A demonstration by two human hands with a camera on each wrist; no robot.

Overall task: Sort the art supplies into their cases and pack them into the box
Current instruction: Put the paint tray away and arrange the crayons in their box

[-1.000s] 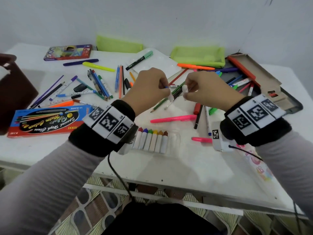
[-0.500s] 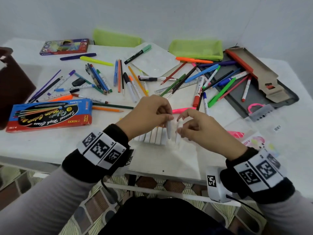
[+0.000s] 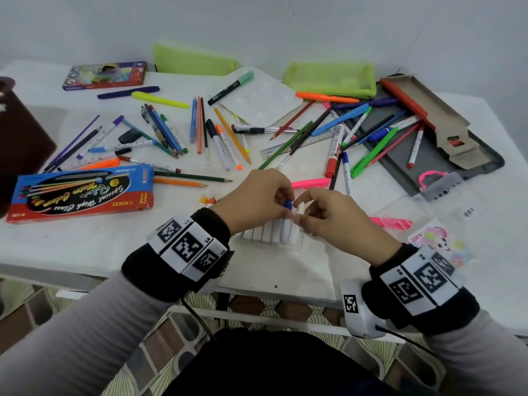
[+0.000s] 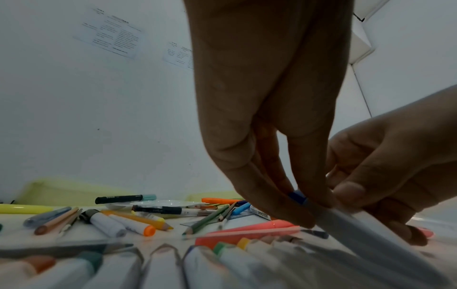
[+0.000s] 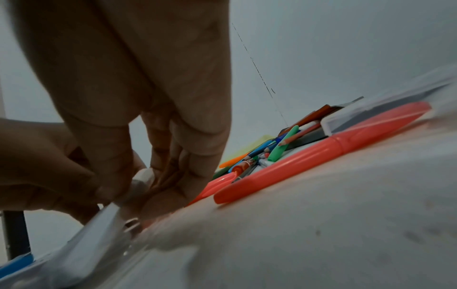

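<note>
While your left hand (image 3: 258,200) pinches the blue-capped white marker (image 4: 351,221) at its cap, your right hand (image 3: 328,217) pinches a second white marker (image 3: 300,208) beside it. Both sit over the clear marker case (image 3: 274,232) at the near edge of the white table (image 3: 85,241). Loose pens and pencils lie beyond, near the grey box (image 3: 471,170).

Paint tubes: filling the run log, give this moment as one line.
left hand pinches blue-capped tube | right hand pinches white-capped tube | over tube row
</note>
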